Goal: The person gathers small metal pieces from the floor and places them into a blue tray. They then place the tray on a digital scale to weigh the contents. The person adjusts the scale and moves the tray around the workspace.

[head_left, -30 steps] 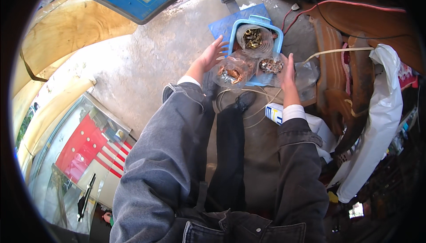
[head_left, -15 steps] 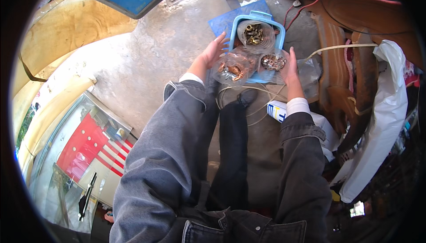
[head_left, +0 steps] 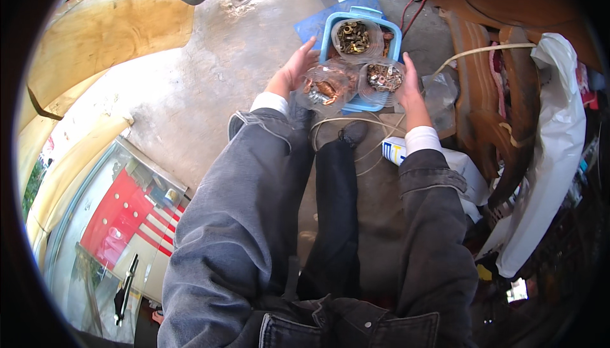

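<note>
My left hand point(head_left: 293, 70) is beside a clear plastic tub point(head_left: 343, 101) of coppery and silvery metal pieces, its fingers stretched out. On the other side, my right hand point(head_left: 412, 87) has its fingers extended along a second clear tub point(head_left: 370, 97) of small mixed metal parts. I cannot tell whether either hand touches the tubs. A third clear tub point(head_left: 380, 42), with brass-coloured fittings, sits farther back in a light blue plastic basin point(head_left: 326, 37). The two nearer tubs overlap the basin's near part, and more coppery pieces show between the tubs.
Beneath the basin's far side lies a blue sheet point(head_left: 306, 29). A pale cord point(head_left: 318, 120) loops near my shoe point(head_left: 353, 133). Brown curved pieces point(head_left: 473, 81) and a white plastic sheet point(head_left: 559, 113) stand at right; a glass-topped case point(head_left: 114, 221) is at left.
The view has shifted slightly, so the basin and tubs appear a little higher and farther left. My right hand has come slightly closer to the basin. Both hands stay outstretched.
</note>
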Action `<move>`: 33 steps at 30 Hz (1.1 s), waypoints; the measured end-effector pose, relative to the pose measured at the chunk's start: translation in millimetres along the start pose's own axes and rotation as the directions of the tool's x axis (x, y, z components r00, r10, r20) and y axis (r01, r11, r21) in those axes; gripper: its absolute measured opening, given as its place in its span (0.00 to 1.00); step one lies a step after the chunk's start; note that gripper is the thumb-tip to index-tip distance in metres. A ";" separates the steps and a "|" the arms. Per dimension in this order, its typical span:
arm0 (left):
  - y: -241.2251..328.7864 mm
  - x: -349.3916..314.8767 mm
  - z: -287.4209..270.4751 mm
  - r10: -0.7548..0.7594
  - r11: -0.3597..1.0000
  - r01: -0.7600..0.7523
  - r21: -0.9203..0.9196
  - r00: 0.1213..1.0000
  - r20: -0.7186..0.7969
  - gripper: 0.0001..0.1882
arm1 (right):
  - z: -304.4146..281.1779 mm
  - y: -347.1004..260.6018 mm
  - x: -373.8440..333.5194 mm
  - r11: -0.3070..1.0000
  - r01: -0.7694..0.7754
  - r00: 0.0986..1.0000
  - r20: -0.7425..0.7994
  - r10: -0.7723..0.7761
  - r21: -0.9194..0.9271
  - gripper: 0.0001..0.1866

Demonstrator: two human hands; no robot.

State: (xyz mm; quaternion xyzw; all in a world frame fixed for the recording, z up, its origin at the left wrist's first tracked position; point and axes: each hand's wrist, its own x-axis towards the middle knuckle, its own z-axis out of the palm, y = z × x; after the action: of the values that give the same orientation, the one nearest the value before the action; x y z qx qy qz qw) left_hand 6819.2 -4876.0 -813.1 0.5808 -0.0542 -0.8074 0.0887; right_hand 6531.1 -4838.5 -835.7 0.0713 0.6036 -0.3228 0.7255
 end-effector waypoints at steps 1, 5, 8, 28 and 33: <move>-1.3 0.9 -0.9 -0.014 0.999 0.014 -0.042 1.000 -0.003 0.47 | 2.5 1.8 -3.2 1.000 -0.011 0.999 -0.032 0.011 0.005 0.35; -17.2 -2.8 -17.2 -0.083 0.996 0.082 0.021 0.993 0.088 0.49 | 2.0 25.0 -19.1 0.999 -0.023 0.999 -0.036 0.023 0.023 0.35; -50.2 -19.8 -34.2 -0.106 0.993 0.109 -0.039 0.991 0.075 0.50 | 2.3 55.1 -35.8 0.993 -0.113 0.992 -0.052 0.115 0.039 0.35; -144.9 -107.1 -71.3 -0.132 0.971 0.108 -0.213 0.986 -0.101 0.50 | 20.0 136.5 -72.1 0.971 -0.223 0.974 0.012 0.225 -0.086 0.35; -83.9 -60.6 -38.7 -0.103 0.993 0.097 -0.067 0.989 -0.102 0.50 | 1.8 81.4 -45.7 0.995 -0.094 0.992 -0.086 0.092 -0.020 0.40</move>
State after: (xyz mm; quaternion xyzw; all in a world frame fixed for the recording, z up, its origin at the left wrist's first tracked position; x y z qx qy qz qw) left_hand 6867.9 -4780.8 -785.2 0.6216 0.0050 -0.7803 0.0689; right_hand 6574.8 -4758.3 -816.4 0.1044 0.6337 -0.2779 0.7144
